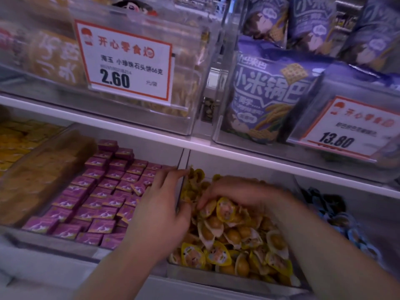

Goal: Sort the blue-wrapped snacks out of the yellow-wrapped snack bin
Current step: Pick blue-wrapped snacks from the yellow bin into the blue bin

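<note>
A clear bin (216,276) on the lower shelf is heaped with yellow-wrapped snacks (233,241). My left hand (160,211) reaches over the bin's left wall, its fingertips touching the yellow snacks at the back left. My right hand (240,193) lies palm down on the heap at the back of the bin, fingers bent over the snacks; what is under it is hidden. Blue-wrapped snacks (346,224) fill the bin to the right. No blue wrapper shows among the yellow ones.
A bin of purple boxed snacks (95,198) sits left of the yellow bin. Above, a white shelf edge (194,144) carries clear bins with price cards (125,61) and purple bags (266,89). Yellow packs (15,144) lie at the far left.
</note>
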Motion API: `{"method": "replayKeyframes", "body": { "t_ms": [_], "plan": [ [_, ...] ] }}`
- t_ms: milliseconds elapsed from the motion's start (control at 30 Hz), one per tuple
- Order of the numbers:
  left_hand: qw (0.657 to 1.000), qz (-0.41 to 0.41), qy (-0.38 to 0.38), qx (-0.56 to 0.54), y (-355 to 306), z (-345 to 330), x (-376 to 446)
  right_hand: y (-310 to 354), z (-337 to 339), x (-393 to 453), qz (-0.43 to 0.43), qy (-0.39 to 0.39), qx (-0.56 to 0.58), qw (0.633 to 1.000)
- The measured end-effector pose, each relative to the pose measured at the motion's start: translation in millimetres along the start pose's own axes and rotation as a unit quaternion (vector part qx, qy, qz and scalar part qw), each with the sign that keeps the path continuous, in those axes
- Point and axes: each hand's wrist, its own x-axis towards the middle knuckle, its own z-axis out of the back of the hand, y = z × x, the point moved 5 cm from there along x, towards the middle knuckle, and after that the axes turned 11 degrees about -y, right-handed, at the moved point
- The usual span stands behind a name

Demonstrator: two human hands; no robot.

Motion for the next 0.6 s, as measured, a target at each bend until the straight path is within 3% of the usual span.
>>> {"method": "replayKeyframes", "body": {
  "t_ms": [100, 167, 200, 267, 333, 400, 533, 600],
  "plan": [
    [1.000, -0.003, 0.006, 0.000, 1.3, 0.6, -0.5, 9.2, -19.2, -42.8, 0.156, -0.025, -0.180, 0.971],
    [1.000, -0.007, 0.006, 0.000, 2.0, 0.8, -1.8, -2.4, -24.3, -70.6, 0.171, -0.048, -0.245, 0.953],
    [1.000, -0.008, 0.006, 0.001, 2.1, 0.8, -2.5, -9.9, -23.8, -78.4, 0.154, -0.051, -0.249, 0.955],
    [1.000, -0.008, 0.004, 0.003, 2.6, 0.8, -3.5, -12.8, -13.8, -83.1, 0.096, -0.077, -0.146, 0.982],
    [1.000, -0.008, 0.006, 0.007, 2.4, 0.3, -3.4, -19.8, 12.3, -69.5, 0.047, -0.191, -0.037, 0.980],
    [1.000, -0.011, 0.009, 0.010, 1.6, -0.2, -3.1, -32.5, 46.3, -42.8, -0.017, -0.275, -0.093, 0.957],
    [1.000, -0.006, 0.009, 0.013, 1.5, 0.1, -3.1, -79.5, 72.3, 1.4, -0.213, -0.246, -0.171, 0.930],
    [1.000, -0.005, 0.012, 0.014, 1.5, 0.2, -3.0, -84.8, 64.5, 10.3, -0.237, -0.228, -0.189, 0.925]
  ]
}}
